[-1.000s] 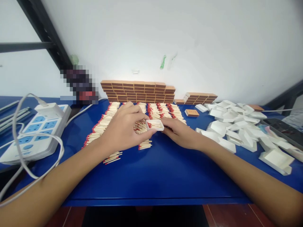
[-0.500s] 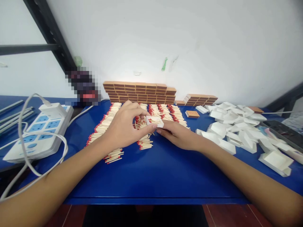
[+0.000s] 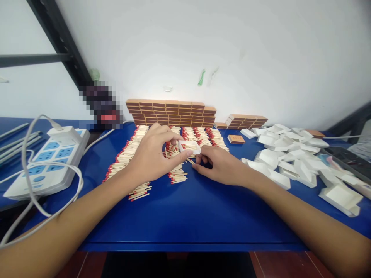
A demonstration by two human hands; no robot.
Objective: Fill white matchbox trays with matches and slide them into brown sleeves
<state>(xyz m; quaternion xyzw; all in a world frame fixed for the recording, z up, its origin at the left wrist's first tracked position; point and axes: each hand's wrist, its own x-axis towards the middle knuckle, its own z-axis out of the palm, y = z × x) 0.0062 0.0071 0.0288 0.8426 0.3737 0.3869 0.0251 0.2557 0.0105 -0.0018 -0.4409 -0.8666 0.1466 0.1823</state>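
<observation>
My left hand (image 3: 155, 150) pinches a small white matchbox tray (image 3: 197, 151) by its left end and near side, thumb in front. Inside the tray lie several red-headed matches (image 3: 189, 146). Just right of and below the tray, my right hand (image 3: 218, 164) has its fingers curled, with thumb and forefinger at the ends of a few loose matches (image 3: 189, 161). Under and around my hands, matches are laid in rows on the blue table (image 3: 185, 216), including a long row (image 3: 123, 158) at the left. My left hand hides part of the rows.
Filled-looking matchboxes are stacked like bricks (image 3: 174, 114) along the wall, with a shorter stack (image 3: 249, 121) to the right. One orange matchbox (image 3: 236, 139) lies alone. White trays (image 3: 282, 144) are heaped at right. A power strip (image 3: 49, 162) with looping cable sits at left.
My right hand has drawn back slightly from the tray and lowered, its fingers now at loose matches beside it. The left hand holds the tray in nearly the same place.
</observation>
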